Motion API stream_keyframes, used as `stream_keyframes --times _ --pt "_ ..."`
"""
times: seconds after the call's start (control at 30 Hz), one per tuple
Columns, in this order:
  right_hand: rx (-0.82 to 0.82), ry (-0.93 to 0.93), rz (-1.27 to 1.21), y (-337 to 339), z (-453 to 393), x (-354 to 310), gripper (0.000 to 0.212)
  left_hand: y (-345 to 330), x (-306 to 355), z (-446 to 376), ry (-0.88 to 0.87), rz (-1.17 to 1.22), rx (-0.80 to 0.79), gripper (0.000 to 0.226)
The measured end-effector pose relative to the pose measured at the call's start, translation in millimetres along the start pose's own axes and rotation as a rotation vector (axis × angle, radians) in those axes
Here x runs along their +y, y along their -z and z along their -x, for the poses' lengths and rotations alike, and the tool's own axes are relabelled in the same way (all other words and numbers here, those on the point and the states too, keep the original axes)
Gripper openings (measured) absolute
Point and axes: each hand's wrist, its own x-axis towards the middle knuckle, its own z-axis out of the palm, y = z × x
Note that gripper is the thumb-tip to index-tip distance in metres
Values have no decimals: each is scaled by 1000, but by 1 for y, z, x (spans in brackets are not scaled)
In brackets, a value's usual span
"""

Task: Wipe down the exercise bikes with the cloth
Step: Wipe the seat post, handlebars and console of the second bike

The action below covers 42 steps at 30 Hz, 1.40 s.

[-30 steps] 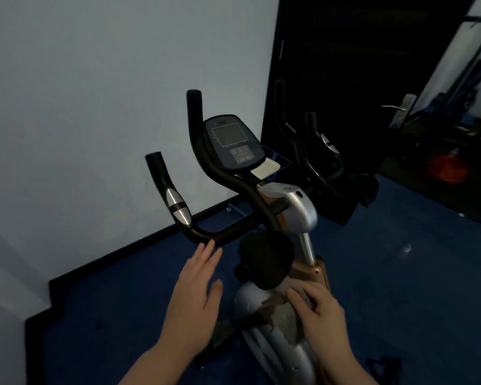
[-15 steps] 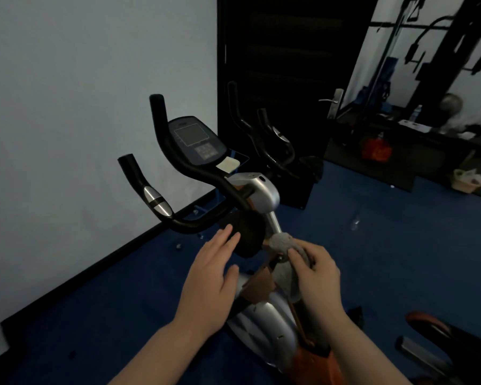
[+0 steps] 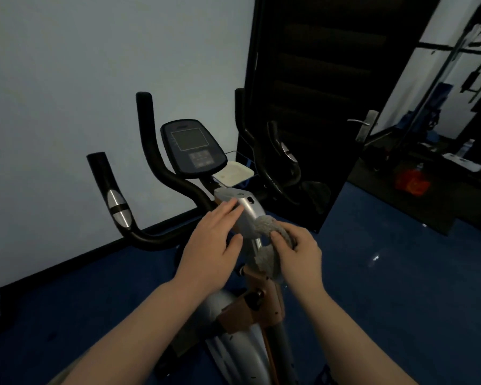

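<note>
Dim room, bike [image 3: 233,301] centre frame, front end pointing to 12 o'clock. At 9 o'clock, the left bar [image 3: 114,201] with its chrome band, untouched. Moving toward centre: console [image 3: 195,147] at 12 o'clock, a pale tray [image 3: 235,173] just beside it at its 4 o'clock. Left hand [image 3: 211,243] lies flat, fingers straight and loosely spread, resting on the silver cap [image 3: 242,209] at the top of the stem. Just to its 3 o'clock, right hand [image 3: 297,251] grips the cloth [image 3: 267,245], a grey wad bunched against the stem below the cap; fingers curl round it. Exactly how much of the cloth touches metal is hard to tell in this light. At 2 o'clock, a dark mirror [image 3: 317,107] shows the bike's reflection; beyond, an orange object [image 3: 411,180] on the floor. Risks, as I judge them: bunched cloth wipes only a narrow strip, so patches get missed; loose folds could snag the adjustment knob [image 3: 254,297] below; bars and console look not yet wiped, easy to skip.
</note>
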Motion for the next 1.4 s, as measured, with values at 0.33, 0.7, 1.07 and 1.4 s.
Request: stream_keyframes --times 0.33,0.7,1.07,1.4 --pt "-204 185 131 -65 -73 -25 31 16 -35 -43 246 -141 95 51" --pt "-247 253 334 -108 -69 -19 27 12 -60 -45 234 -157 57 52" --pt "-283 169 -166 -86 -33 16 33 9 -57 -40 212 -172 38 52" --pt "-496 75 104 -67 -1 54 22 6 -30 -14 206 -246 59 52"
